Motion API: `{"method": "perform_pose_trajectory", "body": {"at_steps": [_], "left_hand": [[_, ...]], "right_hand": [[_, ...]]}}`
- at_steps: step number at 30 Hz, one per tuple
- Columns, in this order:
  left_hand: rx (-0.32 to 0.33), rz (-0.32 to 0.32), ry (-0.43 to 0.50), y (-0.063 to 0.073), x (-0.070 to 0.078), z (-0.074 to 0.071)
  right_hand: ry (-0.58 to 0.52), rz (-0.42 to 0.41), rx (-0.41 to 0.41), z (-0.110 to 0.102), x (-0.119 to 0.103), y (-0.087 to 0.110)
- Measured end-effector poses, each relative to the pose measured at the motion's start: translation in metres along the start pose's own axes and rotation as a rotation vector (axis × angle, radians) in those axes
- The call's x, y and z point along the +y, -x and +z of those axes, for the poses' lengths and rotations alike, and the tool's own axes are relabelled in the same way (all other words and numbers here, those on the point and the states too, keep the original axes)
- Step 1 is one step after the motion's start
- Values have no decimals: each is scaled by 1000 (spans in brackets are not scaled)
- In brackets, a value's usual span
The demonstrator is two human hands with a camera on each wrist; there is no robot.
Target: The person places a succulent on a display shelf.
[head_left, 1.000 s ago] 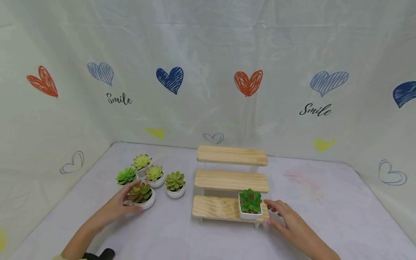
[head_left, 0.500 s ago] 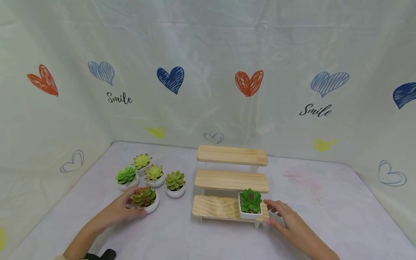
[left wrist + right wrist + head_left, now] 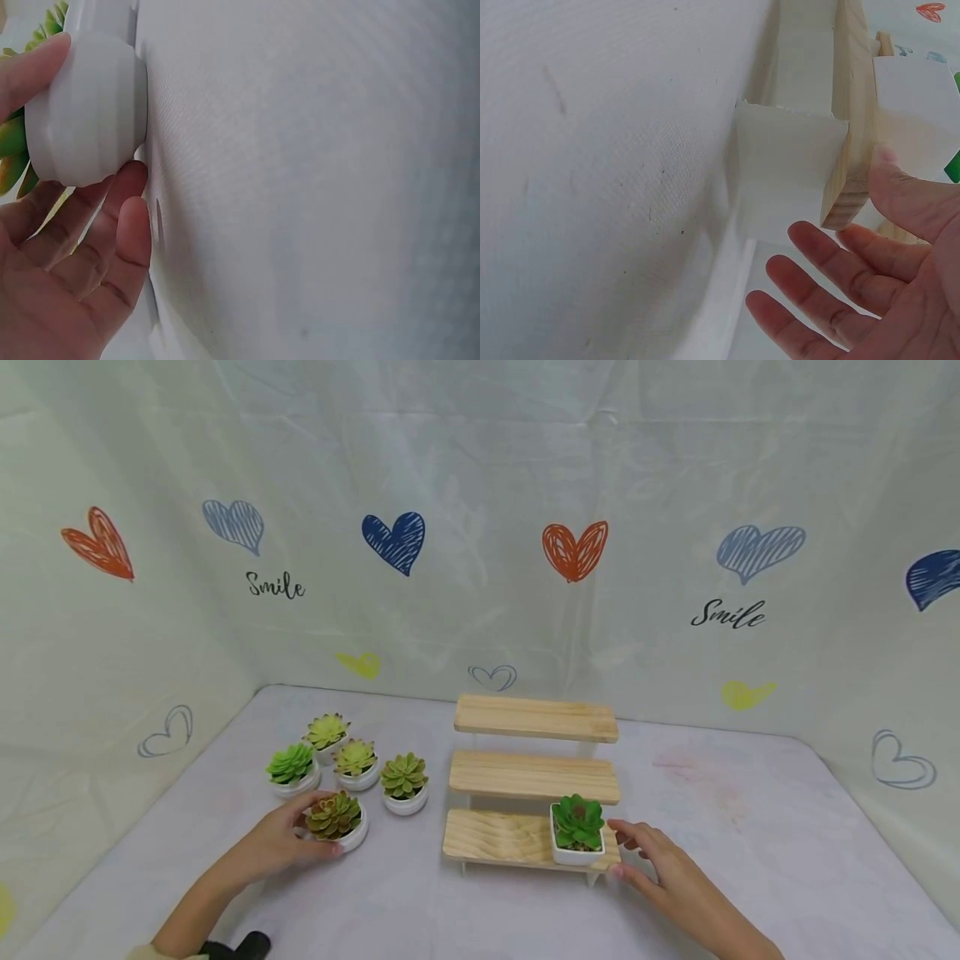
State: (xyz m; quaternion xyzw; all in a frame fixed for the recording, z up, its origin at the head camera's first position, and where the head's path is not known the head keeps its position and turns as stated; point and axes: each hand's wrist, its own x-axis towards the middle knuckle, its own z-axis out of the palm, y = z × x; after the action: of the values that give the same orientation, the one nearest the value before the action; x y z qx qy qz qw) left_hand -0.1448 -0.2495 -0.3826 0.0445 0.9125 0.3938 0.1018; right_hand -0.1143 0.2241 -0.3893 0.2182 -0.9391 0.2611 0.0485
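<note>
In the head view my left hand (image 3: 281,843) grips a reddish-green succulent (image 3: 333,816) in a round white pot, thumb at the near side and fingers at the far side. The left wrist view shows that white pot (image 3: 90,112) between thumb and fingers, its base close to the tabletop. My right hand (image 3: 667,868) is at the right end of a three-tier wooden stand (image 3: 495,839). Its thumb touches the lowest board (image 3: 847,199), while the other fingers extend loosely past the board's end. A dark green succulent (image 3: 579,822) in a square white pot sits on that board.
Beyond the left hand stand a bright green succulent (image 3: 290,765), two yellow-green succulents, one at the back (image 3: 327,732) and one nearer (image 3: 355,758), and an olive succulent (image 3: 404,777), all in round white pots. A white curtain (image 3: 480,610) with printed hearts rises behind the table.
My left hand has shifted the reddish-green succulent slightly right and toward me, away from the bright green one, then kept it nearly still. The right hand and the stand have not moved.
</note>
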Motion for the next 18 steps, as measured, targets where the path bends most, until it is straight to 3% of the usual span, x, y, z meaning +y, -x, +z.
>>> {"method": "perform_pose_trajectory", "body": {"at_steps": [10,18], "left_hand": [[34,-46,-65,-1,4,3],[99,-37,-19,7,14,6]], "right_hand": [[-8,1,-7,0,1,-1],[-7,7,-8,-1,0,0]]}}
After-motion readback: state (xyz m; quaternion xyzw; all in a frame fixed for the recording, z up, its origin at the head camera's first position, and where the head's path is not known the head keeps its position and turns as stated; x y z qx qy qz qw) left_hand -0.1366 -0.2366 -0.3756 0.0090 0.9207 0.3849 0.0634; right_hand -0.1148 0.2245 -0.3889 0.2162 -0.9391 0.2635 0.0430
